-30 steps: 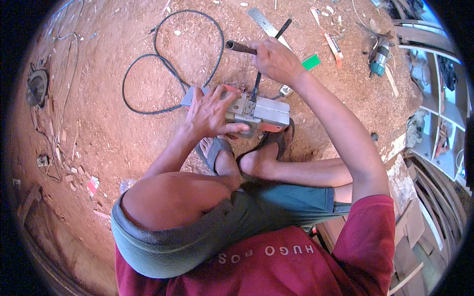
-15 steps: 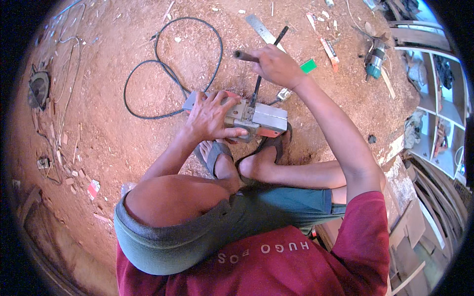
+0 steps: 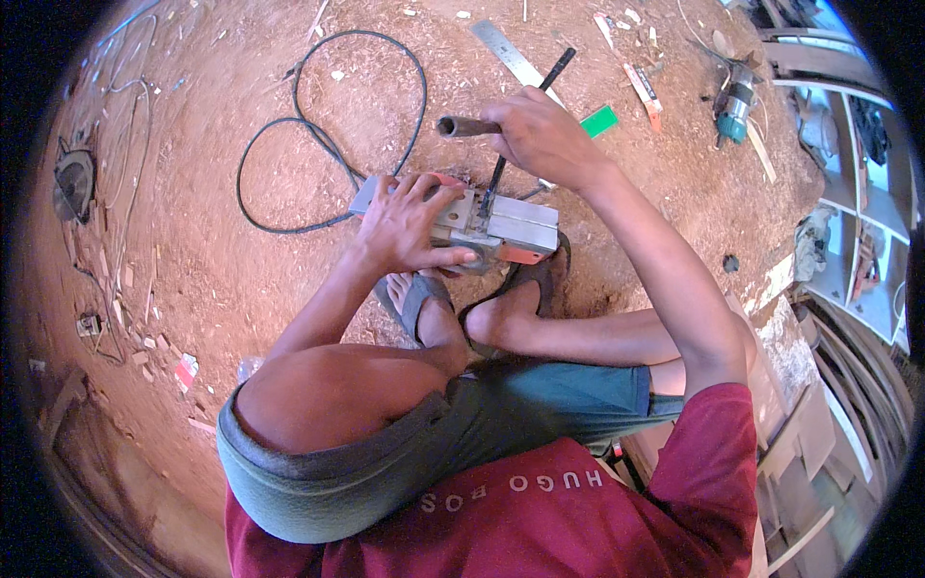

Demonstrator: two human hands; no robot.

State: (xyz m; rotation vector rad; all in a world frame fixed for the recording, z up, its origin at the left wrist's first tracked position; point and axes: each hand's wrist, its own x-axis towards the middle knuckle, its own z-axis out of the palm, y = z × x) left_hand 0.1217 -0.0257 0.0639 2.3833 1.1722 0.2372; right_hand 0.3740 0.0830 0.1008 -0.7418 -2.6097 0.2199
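Gripping dark bar-handled tool (image 3: 469,126) tightly in right hand (image 3: 544,135), with stem aslant down to middle of grey-and-red planer (image 3: 523,223), clasped by spread fingers of nearer left hand (image 3: 409,223) over feet (image 3: 503,313), long axis roughly left-to-right.

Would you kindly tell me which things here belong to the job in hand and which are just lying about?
In use:
grey-red power tool, under the left hand
dark metal tool, in the right hand

Lying about:
grey-teal power tool
flat silver strip
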